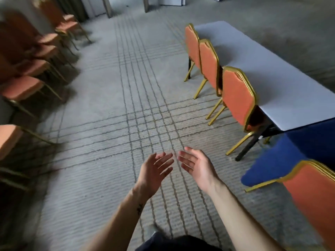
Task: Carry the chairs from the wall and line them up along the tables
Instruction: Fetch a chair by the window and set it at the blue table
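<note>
Hands spread and empty: left hand (154, 172), right hand (196, 166) over carpet (108, 109); three chairs (237, 98) line the surface (262, 69).

We see three orange, gold-framed chairs (208, 64) upright against the white table (272, 69) at two o'clock; matching wall chairs (20, 89) line up at ten o'clock.

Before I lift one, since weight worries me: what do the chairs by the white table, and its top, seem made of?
Chairs: thin gold-painted frames, probably metal tube, with a slight sheen; backs covered in matte orange fabric or vinyl. Tabletop: smooth, even white, probably plastic or laminate; the look leaves it open.
</note>
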The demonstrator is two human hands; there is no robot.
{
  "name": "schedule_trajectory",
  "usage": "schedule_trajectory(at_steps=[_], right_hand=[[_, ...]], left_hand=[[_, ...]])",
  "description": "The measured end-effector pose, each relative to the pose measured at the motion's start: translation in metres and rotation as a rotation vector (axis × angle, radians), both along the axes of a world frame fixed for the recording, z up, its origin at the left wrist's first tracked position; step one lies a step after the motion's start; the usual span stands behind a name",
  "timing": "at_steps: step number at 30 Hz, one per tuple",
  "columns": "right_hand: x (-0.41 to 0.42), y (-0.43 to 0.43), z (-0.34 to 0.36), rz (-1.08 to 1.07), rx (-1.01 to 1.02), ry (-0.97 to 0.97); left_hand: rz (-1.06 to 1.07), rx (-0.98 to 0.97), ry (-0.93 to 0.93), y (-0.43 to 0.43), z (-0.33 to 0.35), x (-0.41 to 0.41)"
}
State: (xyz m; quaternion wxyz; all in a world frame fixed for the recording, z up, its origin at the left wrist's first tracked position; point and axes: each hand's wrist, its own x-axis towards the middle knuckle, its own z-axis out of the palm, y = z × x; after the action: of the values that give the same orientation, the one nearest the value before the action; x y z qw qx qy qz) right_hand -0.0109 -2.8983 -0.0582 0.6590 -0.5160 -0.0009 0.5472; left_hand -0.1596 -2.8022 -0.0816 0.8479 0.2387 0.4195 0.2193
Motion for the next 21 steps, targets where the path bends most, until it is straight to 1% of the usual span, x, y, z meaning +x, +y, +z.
schedule_trajectory(at_steps=[2,3,4,8,11,17,21], right_hand=[[-0.036,0.03,0.003,0.056,-0.007,-0.011],[-0.065,0.057,0.004,0.109,-0.007,-0.014],[-0.076,0.067,0.005,0.125,-0.01,-0.014],[-0.156,0.139,0.014,0.317,-0.014,-0.026],[-0.204,0.183,0.017,0.456,-0.005,-0.046],[-0.288,0.251,0.005,0.67,-0.032,-0.02],[-0.351,0.302,-0.009,0.858,-0.042,-0.01]], left_hand=[[0.067,0.001,-0.014,0.024,0.0,-0.04],[0.126,0.008,-0.025,0.042,0.0,-0.074],[0.158,0.0,-0.036,0.048,0.002,-0.087],[0.386,-0.006,-0.073,0.087,0.007,-0.181],[0.532,-0.014,-0.09,0.106,0.008,-0.235],[0.72,-0.012,-0.067,0.129,0.002,-0.319],[0.884,-0.017,-0.031,0.15,-0.009,-0.378]])
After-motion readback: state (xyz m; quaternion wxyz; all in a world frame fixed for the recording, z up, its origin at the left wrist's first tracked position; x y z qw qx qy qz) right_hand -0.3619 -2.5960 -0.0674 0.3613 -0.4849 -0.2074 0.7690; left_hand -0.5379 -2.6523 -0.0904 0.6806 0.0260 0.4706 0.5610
